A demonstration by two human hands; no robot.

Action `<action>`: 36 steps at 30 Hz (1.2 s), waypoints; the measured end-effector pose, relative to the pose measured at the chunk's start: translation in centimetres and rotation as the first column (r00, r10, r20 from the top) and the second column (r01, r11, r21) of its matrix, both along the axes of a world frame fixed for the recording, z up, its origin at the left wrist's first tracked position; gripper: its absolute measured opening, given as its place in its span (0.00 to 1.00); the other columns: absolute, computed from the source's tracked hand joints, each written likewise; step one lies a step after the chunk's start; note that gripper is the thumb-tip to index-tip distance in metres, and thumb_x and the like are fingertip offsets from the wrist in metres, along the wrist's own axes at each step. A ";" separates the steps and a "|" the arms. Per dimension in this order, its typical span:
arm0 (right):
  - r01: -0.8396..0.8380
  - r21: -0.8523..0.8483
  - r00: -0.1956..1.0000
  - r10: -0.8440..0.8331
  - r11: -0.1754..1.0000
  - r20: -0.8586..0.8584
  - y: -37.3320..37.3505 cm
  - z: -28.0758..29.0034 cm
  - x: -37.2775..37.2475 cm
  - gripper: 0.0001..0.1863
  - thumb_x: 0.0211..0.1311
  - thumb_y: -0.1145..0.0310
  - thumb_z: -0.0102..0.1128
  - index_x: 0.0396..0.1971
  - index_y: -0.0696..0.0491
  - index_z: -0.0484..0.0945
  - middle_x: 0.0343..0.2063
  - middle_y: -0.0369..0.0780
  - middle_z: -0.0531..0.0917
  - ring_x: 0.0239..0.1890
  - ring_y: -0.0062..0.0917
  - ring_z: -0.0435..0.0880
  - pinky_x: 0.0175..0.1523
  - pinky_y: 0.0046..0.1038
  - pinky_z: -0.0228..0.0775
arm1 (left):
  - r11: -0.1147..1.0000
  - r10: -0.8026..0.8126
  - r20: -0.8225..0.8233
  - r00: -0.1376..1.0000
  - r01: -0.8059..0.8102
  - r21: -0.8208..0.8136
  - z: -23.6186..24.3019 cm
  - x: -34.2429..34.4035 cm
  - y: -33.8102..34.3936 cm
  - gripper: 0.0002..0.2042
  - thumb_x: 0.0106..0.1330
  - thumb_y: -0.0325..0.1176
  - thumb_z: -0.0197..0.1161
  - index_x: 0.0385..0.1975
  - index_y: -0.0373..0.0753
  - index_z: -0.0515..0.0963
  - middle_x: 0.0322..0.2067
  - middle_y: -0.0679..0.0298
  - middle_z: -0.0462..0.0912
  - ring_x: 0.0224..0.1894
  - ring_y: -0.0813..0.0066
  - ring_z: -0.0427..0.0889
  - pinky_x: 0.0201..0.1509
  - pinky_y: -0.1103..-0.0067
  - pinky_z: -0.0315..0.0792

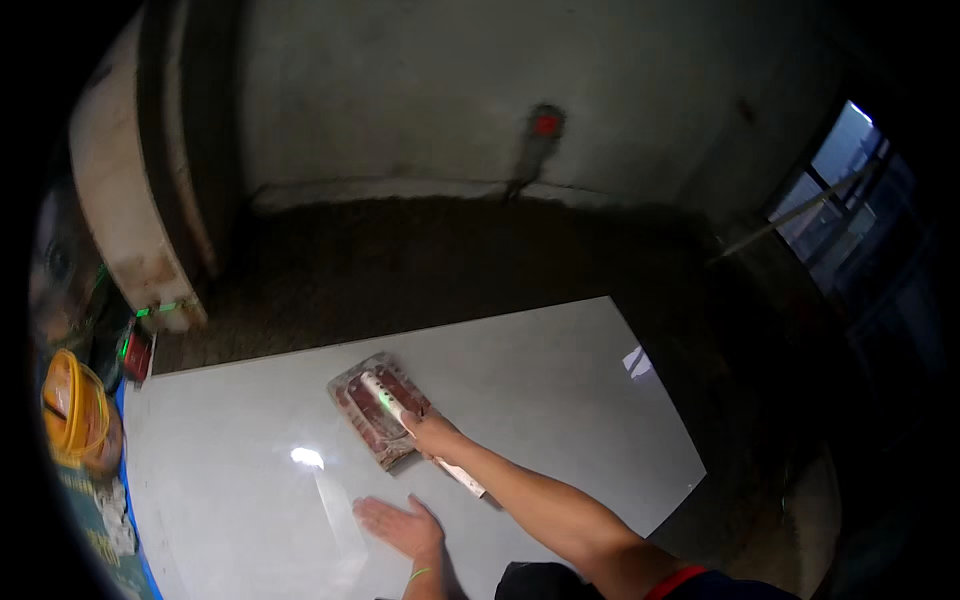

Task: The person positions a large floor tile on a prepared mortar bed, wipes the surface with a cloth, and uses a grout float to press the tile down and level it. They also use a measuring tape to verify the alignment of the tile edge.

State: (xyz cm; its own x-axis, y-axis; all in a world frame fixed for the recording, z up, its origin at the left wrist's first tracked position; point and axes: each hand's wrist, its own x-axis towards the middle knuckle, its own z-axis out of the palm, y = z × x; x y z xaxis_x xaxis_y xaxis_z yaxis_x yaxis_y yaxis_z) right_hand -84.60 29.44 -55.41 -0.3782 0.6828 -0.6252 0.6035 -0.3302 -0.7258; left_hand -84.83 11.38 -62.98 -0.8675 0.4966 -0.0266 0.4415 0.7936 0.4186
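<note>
A large, glossy pale tile [520, 390] lies before me, reflecting light. My right hand [433, 435] is wrapped round the long pale handle [469, 482] of a flat, rectangular tool [360, 415] with a dusty reddish-brown body, which rests on or just over the tile's middle. My left hand [398, 525] is below the tool, palm down with fingers stretched out on the tile, holding nothing.
At the left edge are a yellow bucket [65, 405], a red device [138, 355] with green light and a pale pillar [120, 200]. Dark rough floor [420, 260] runs to the grey wall [400, 100]. A window [830, 200] crossed by a pole is at right.
</note>
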 end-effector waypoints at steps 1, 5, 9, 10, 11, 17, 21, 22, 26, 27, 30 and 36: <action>-0.013 -0.033 0.998 0.012 0.999 -0.055 0.0 2.3 2.0 0.26 0.72 0.43 0.47 0.30 0.55 0.74 0.18 0.34 0.72 0.16 0.19 0.69 0.21 0.25 0.61 | 0.998 -0.013 0.038 0.999 0.015 -0.054 0.1 0.3 -1.0 0.42 0.68 0.47 0.52 0.70 0.20 0.43 0.74 0.39 0.39 0.77 0.46 0.35 0.78 0.60 0.31; 0.096 0.054 0.959 -0.078 0.994 -0.273 -1.4 13.1 14.9 0.25 0.73 0.43 0.46 0.29 0.52 0.71 0.17 0.30 0.68 0.15 0.15 0.63 0.20 0.23 0.57 | 0.992 -0.022 -0.030 0.999 0.018 -0.128 -0.4 0.3 -3.3 0.42 0.69 0.48 0.49 0.70 0.21 0.42 0.74 0.39 0.38 0.77 0.46 0.35 0.79 0.60 0.31; 0.377 0.640 0.926 -0.301 0.670 -0.229 -5.4 15.4 26.1 0.26 0.76 0.48 0.41 0.34 0.58 0.76 0.21 0.38 0.77 0.27 0.26 0.78 0.35 0.32 0.71 | 0.963 -0.028 -0.041 0.999 0.016 -0.269 -0.4 0.6 -2.9 0.40 0.72 0.51 0.42 0.70 0.21 0.41 0.73 0.39 0.39 0.77 0.47 0.34 0.78 0.59 0.32; 0.358 0.669 0.909 -0.407 0.651 -0.090 -6.2 13.6 27.2 0.26 0.76 0.49 0.41 0.35 0.58 0.76 0.23 0.40 0.79 0.29 0.29 0.79 0.37 0.33 0.72 | 0.932 -0.009 -0.019 1.000 0.002 -0.362 -0.3 0.7 -2.8 0.39 0.74 0.52 0.40 0.71 0.22 0.44 0.74 0.40 0.41 0.77 0.47 0.37 0.78 0.59 0.35; 0.348 0.719 0.867 -0.499 0.601 -0.003 -6.5 11.0 27.3 0.26 0.76 0.50 0.40 0.36 0.59 0.77 0.25 0.42 0.80 0.31 0.31 0.81 0.38 0.35 0.72 | 0.943 -0.067 -0.185 0.980 0.001 -0.334 -0.3 0.8 -2.6 0.37 0.73 0.54 0.41 0.67 0.22 0.53 0.69 0.38 0.53 0.72 0.43 0.51 0.74 0.57 0.46; 0.455 0.131 0.875 -0.469 0.881 0.115 3.1 5.0 29.5 0.29 0.75 0.45 0.41 0.30 0.57 0.76 0.23 0.41 0.79 0.25 0.33 0.79 0.23 0.38 0.68 | 0.984 -0.125 -0.458 0.880 0.049 -0.174 -2.2 0.1 -2.3 0.40 0.71 0.58 0.40 0.64 0.19 0.60 0.64 0.32 0.62 0.68 0.34 0.62 0.70 0.49 0.56; 0.457 0.297 0.882 -0.469 0.838 -0.035 1.8 12.7 37.1 0.30 0.75 0.44 0.38 0.28 0.57 0.72 0.16 0.37 0.74 0.17 0.27 0.71 0.23 0.34 0.64 | 0.958 -0.222 -0.453 0.863 0.108 -0.265 -3.7 -0.9 -2.0 0.39 0.72 0.57 0.38 0.64 0.18 0.61 0.61 0.32 0.67 0.65 0.35 0.67 0.67 0.49 0.61; 0.461 0.505 0.863 -0.502 0.730 -0.062 -0.7 13.9 38.9 0.30 0.76 0.44 0.38 0.29 0.58 0.72 0.16 0.38 0.74 0.17 0.28 0.71 0.24 0.34 0.65 | 0.927 -0.282 -0.420 0.863 0.133 -0.350 -3.6 -1.1 -2.0 0.39 0.73 0.57 0.38 0.64 0.18 0.60 0.61 0.32 0.67 0.65 0.35 0.67 0.66 0.49 0.62; 0.563 0.677 0.675 -0.736 0.473 -0.047 -8.0 9.3 41.6 0.25 0.74 0.51 0.46 0.42 0.62 0.75 0.25 0.53 0.82 0.32 0.51 0.84 0.35 0.43 0.72 | 0.901 -0.333 -0.439 0.834 0.144 -0.410 -3.5 0.1 0.1 0.38 0.73 0.55 0.39 0.64 0.17 0.59 0.63 0.31 0.62 0.67 0.34 0.61 0.68 0.48 0.58; 0.552 0.605 0.675 -0.734 0.574 0.080 -8.3 6.5 41.3 0.26 0.74 0.50 0.45 0.43 0.64 0.74 0.25 0.55 0.82 0.33 0.51 0.85 0.36 0.45 0.74 | 0.901 -0.333 -0.445 0.832 0.141 -0.411 -3.4 0.8 0.8 0.38 0.73 0.54 0.39 0.64 0.17 0.59 0.64 0.30 0.61 0.68 0.33 0.59 0.68 0.47 0.57; 0.587 0.288 0.692 -0.654 0.756 0.305 -5.3 -1.9 40.7 0.32 0.74 0.47 0.42 0.35 0.67 0.78 0.22 0.60 0.81 0.30 0.52 0.84 0.36 0.48 0.75 | 0.900 -0.330 -0.476 0.815 0.120 -0.419 -5.1 6.5 6.1 0.37 0.73 0.52 0.40 0.64 0.17 0.58 0.66 0.29 0.56 0.70 0.32 0.54 0.69 0.46 0.54; 0.421 0.357 0.802 -0.526 0.834 0.283 -1.4 -7.7 38.9 0.39 0.75 0.44 0.32 0.25 0.65 0.77 0.24 0.54 0.82 0.21 0.41 0.84 0.29 0.47 0.75 | 0.856 -0.289 -0.237 0.928 0.139 -0.497 -4.6 12.0 10.6 0.38 0.74 0.53 0.38 0.67 0.19 0.51 0.70 0.34 0.47 0.74 0.39 0.44 0.74 0.51 0.44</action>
State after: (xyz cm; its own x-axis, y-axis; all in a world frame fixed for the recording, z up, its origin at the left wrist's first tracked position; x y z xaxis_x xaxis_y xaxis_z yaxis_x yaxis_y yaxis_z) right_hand -45.71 28.08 -63.13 0.2493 0.8727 -0.4199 0.6522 -0.4718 -0.5933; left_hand -72.88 21.96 -67.62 -0.7447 0.6644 -0.0634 0.6653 0.7313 -0.1501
